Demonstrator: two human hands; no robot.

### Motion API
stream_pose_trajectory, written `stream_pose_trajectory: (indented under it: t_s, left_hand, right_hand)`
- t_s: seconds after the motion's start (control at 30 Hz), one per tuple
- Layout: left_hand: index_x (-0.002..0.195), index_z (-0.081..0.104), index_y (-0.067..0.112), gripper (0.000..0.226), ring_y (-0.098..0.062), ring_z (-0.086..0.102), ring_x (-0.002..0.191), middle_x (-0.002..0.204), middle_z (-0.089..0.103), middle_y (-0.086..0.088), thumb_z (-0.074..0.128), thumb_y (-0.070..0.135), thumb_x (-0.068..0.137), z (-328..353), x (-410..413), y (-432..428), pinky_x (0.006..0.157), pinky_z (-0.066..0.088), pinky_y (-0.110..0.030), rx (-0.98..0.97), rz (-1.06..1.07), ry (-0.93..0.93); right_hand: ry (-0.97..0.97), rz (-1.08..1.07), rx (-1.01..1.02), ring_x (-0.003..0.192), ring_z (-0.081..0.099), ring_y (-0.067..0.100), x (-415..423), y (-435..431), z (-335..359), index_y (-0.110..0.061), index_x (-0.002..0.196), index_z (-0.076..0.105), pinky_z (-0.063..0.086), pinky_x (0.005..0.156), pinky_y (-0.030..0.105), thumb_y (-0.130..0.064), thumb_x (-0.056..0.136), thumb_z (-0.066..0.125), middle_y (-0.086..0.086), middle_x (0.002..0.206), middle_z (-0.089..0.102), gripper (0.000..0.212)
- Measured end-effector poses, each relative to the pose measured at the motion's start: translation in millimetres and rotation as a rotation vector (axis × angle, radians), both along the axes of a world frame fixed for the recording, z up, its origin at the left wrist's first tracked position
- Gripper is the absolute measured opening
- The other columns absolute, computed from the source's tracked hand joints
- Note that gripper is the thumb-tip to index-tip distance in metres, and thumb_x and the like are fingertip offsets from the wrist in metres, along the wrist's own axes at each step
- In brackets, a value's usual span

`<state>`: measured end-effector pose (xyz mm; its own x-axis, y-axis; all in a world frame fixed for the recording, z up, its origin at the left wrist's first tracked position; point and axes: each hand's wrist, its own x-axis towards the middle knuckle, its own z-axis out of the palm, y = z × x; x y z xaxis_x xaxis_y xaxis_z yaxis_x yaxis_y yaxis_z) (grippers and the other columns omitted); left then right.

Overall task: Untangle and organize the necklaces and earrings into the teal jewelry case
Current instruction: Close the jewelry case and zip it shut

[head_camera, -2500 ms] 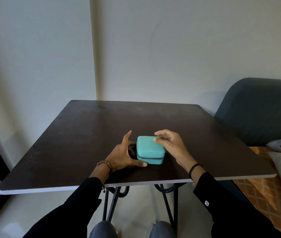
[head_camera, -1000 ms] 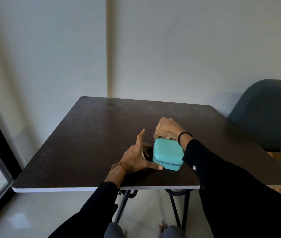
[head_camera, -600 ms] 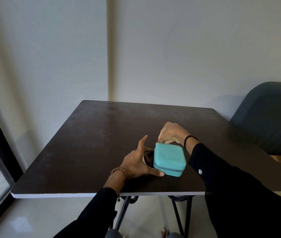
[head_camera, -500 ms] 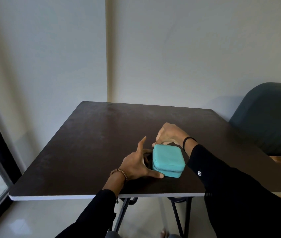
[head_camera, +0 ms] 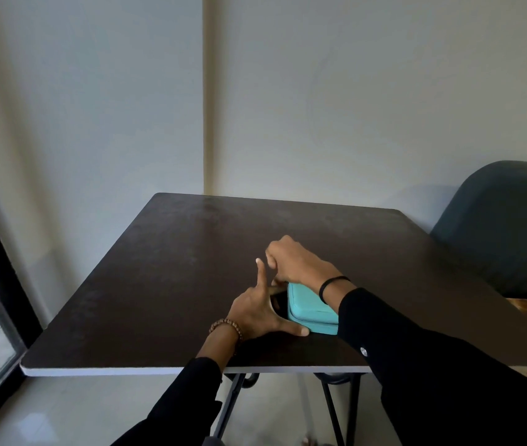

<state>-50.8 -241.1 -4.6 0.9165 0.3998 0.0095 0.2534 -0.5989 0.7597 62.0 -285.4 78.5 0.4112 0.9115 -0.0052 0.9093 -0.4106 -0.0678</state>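
The teal case (head_camera: pixel 312 312) lies near the table's (head_camera: pixel 165 284) front edge. It looks small, stiff and likely light enough to slide. The left hand (head_camera: pixel 255 312) braces its near-left side with spread fingers; the right hand (head_camera: pixel 297 265) curls at the far corner, perhaps on the zip, its grip hidden.

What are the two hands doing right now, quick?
Left hand: open, thumb and fingers braced against the teal case.
Right hand: fingers curled at the case's far corner; whether they hold anything cannot be told.
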Motion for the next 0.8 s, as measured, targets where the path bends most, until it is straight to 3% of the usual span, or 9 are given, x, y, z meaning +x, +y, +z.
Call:
stream_pose_trajectory:
  t_s: [0.07,0.13,0.23,0.27,0.43,0.53,0.6,0.73,0.8]
  left_hand:
    - [0.148,-0.033,0.02,0.152,-0.019,0.05,0.134,0.149,0.049,0.003,0.087,0.056,0.062,0,0,0,0.111,0.037,-0.034,-0.005,0.01,-0.021]
    - [0.152,-0.025,0.022,0.151,-0.018,0.052,0.132,0.148,0.05,0.003,0.088,0.059,0.058,-1,0,0,0.11,0.041,-0.034,-0.013,0.022,-0.035]
    - [0.153,-0.016,0.026,0.15,-0.013,0.054,0.129,0.146,0.052,0.006,0.088,0.064,0.052,-1,-1,-1,0.109,0.045,-0.036,-0.018,0.045,-0.043]
    - [0.153,-0.016,0.026,0.15,-0.013,0.055,0.128,0.145,0.053,0.005,0.088,0.064,0.052,0,-2,-1,0.108,0.047,-0.036,-0.019,0.051,-0.046]
    - [0.147,-0.035,0.021,0.156,-0.018,0.054,0.128,0.147,0.051,-0.002,0.09,0.053,0.059,7,-6,-9,0.108,0.044,-0.03,-0.01,0.084,-0.04]
    - [0.147,-0.036,0.021,0.157,-0.017,0.057,0.125,0.145,0.053,-0.002,0.09,0.052,0.058,11,-9,-11,0.104,0.044,-0.028,0.008,0.101,-0.036]
    - [0.149,-0.034,0.023,0.159,-0.015,0.059,0.12,0.141,0.056,0.002,0.089,0.058,0.054,8,-8,-9,0.103,0.045,-0.029,0.025,0.103,-0.02]
    - [0.157,0.004,0.015,0.145,-0.004,0.061,0.106,0.126,0.062,0.013,0.076,0.075,0.046,3,-5,-3,0.091,0.047,-0.022,0.115,0.104,0.024]
    - [0.152,0.023,0.008,0.13,0.005,0.057,0.087,0.102,0.058,0.022,0.069,0.075,0.05,2,-4,-2,0.083,0.047,-0.02,0.169,0.094,0.038]
  right_hand:
    - [-0.071,0.074,0.01,0.065,0.06,0.02,-8,-4,-2,-0.017,0.066,0.046,0.05,0.059,0.03,-0.002,0.088,0.073,0.003,0.078,0.054,0.038]
    - [-0.115,0.129,0.037,0.062,0.056,0.015,-15,-10,-4,-0.017,0.068,0.048,0.042,0.056,0.024,-0.002,0.094,0.066,0.002,0.076,0.054,0.035]
    - [-0.151,0.173,0.083,0.076,0.064,0.022,-21,-21,-10,-0.01,0.098,0.06,0.049,0.064,0.031,-0.006,0.099,0.059,0.007,0.089,0.06,0.005]
    - [-0.155,0.172,0.093,0.08,0.065,0.023,-22,-25,-13,-0.009,0.106,0.059,0.052,0.067,0.032,-0.006,0.1,0.057,0.007,0.093,0.06,0.006]
    - [-0.174,0.162,0.009,0.101,0.066,0.028,-34,-35,-13,-0.004,0.151,0.035,0.057,0.088,0.038,-0.002,0.099,0.06,0.014,0.12,0.061,0.058]
    - [-0.131,0.122,-0.087,0.109,0.065,0.026,-39,-36,-11,-0.005,0.157,0.023,0.054,0.096,0.035,-0.006,0.097,0.064,0.014,0.126,0.061,0.073]
    - [-0.178,0.151,-0.071,0.107,0.065,0.026,-41,-39,-14,-0.003,0.158,0.018,0.053,0.093,0.033,-0.007,0.091,0.071,0.013,0.125,0.061,0.085]
    - [-0.353,0.288,0.077,0.107,0.061,0.026,-47,-57,-22,0.004,0.159,0.006,0.055,0.087,0.034,0.004,0.089,0.067,0.016,0.127,0.056,0.093]
    - [-0.37,0.308,0.111,0.11,0.057,0.026,-52,-66,-25,0.007,0.158,0.006,0.055,0.084,0.033,0.007,0.087,0.068,0.016,0.129,0.051,0.094]
